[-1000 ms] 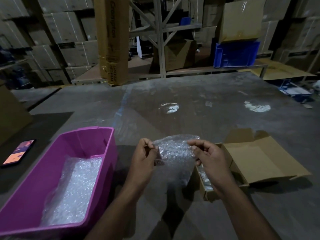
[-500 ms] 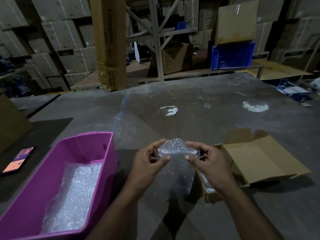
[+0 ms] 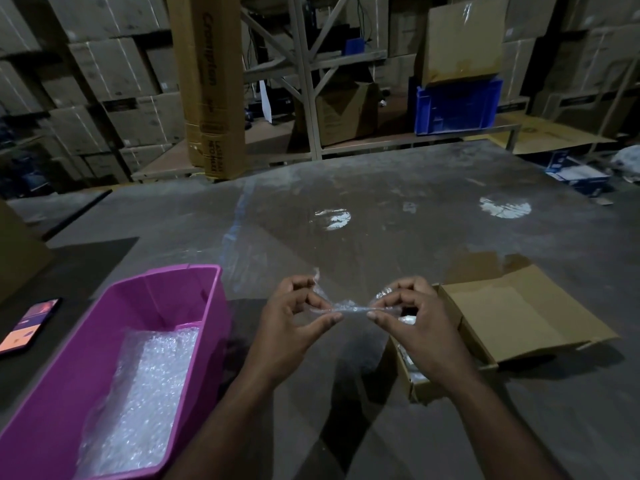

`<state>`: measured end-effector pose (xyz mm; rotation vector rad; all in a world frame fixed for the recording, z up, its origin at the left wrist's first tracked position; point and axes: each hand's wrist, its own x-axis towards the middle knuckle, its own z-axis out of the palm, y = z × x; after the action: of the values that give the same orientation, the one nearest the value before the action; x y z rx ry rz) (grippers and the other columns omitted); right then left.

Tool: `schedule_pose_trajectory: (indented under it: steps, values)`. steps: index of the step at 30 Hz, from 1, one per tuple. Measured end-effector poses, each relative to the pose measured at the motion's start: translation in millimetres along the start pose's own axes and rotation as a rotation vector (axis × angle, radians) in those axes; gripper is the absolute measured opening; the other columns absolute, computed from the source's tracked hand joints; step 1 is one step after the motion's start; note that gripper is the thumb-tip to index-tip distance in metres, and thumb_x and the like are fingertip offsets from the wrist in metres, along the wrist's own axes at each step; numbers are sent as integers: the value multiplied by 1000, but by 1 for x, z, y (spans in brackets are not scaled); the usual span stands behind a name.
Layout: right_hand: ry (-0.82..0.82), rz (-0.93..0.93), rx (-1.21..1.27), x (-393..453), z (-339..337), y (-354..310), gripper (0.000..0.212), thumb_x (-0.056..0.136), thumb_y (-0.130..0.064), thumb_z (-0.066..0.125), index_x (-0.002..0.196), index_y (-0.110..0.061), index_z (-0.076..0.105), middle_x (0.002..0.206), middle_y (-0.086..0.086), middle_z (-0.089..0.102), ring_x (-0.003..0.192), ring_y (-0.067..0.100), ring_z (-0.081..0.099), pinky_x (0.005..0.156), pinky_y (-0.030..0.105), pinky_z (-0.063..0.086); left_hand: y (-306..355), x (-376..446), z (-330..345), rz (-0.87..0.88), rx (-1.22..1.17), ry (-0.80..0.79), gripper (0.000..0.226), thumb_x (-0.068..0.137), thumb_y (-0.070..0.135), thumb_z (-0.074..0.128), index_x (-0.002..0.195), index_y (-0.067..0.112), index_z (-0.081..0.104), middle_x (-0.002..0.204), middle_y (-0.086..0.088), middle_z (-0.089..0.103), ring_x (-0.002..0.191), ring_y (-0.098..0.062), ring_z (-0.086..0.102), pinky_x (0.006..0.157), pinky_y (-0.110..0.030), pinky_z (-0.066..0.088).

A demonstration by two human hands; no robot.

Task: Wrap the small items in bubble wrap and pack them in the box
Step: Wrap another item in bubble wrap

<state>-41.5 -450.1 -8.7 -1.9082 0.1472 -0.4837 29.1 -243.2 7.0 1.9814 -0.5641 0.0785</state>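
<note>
While pinched: left grip (image 3: 294, 317) and right grip (image 3: 412, 313) each nip an end of the bubble wrap (image 3: 349, 306).
Risk: thin strip may slip, missing the box (image 3: 512, 313).

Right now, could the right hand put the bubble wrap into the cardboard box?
Probably yes. The right hand hangs just beside the cardboard box, whose flaps are open and top uncovered. But both it and the left hand pinch the bubble wrap.

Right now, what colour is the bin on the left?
Pink-magenta bin, clearest in the head view.
</note>
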Motion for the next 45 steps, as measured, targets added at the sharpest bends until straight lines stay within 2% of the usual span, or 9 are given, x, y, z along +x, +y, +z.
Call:
schedule_pose_trajectory:
  steps: [5, 11, 14, 16, 20, 23, 26, 35, 45]
  values:
    - [-52, 2, 48, 0, -3, -6, 5, 88, -25, 76, 84, -28, 74, 94, -15, 71, 92, 0, 66, 76, 16, 50, -5, 5, -1, -7, -155, -47, 5, 88, 17, 76, 85, 16, 73, 115, 8, 73, 117, -3, 63, 104, -39, 51]
    - [-13, 16, 183, -1, 0, -7, 8, 94, -21, 69, 97, -28, 72, 71, -18, 68, 66, -3, 63, 61, 13, 48, -3, 4, 4, -143, -357, -14, 10, 94, 12, 69, 102, 13, 74, 91, -11, 75, 79, -18, 69, 75, -37, 60]
    - [-13, 6, 194, 1, 1, -4, 19, 98, -18, 63, 110, -33, 65, 58, -17, 53, 56, -1, 48, 60, 34, 49, -5, 5, 7, -186, -424, 21, 23, 93, 0, 67, 112, 13, 69, 104, -8, 74, 79, -17, 69, 67, -29, 59]
    - [-17, 29, 204, 1, 1, -1, 22, 100, -17, 59, 105, -37, 65, 67, -15, 60, 65, 4, 55, 68, 47, 53, -4, 4, 10, -190, -449, 23, 24, 94, -2, 65, 114, 12, 65, 110, -7, 72, 80, -16, 68, 65, -25, 56]
    - [-27, 80, 213, -3, -1, -3, 27, 101, -14, 56, 97, -34, 74, 100, -20, 73, 94, -2, 67, 84, 30, 56, -4, 1, 16, -240, -509, 2, 10, 100, 6, 58, 108, 9, 63, 104, -10, 68, 86, -22, 60, 75, -33, 53]
    - [-30, 127, 238, -3, -5, -5, 24, 103, -16, 54, 101, -29, 74, 98, -20, 73, 91, -1, 68, 77, 23, 57, 1, -1, 16, -263, -596, -61, 18, 94, 15, 67, 111, 9, 66, 100, -9, 74, 88, -25, 68, 82, -40, 57]
    - [-47, 117, 241, -4, -7, -5, 18, 100, -19, 59, 104, -29, 73, 96, -18, 74, 87, -1, 69, 68, 17, 54, 9, -3, 16, -243, -617, -93, 39, 74, 8, 80, 111, 5, 67, 93, -13, 77, 84, -23, 72, 77, -31, 60]
    - [-72, 124, 210, -5, -5, -1, 24, 86, -14, 78, 106, -27, 73, 98, -17, 75, 93, 0, 71, 71, 16, 56, 5, -1, 6, -307, -681, -231, 39, 68, -2, 80, 105, 4, 74, 111, -15, 76, 95, -23, 73, 84, -30, 61]
    - [-83, -10, -73, -3, -8, 10, 10, 91, -23, 73, 89, -32, 73, 99, -9, 62, 93, -1, 61, 73, 11, 48, 1, 8, 3, -164, -320, -195, 17, 79, 3, 82, 90, 15, 79, 89, -7, 79, 80, -14, 71, 73, -29, 58]
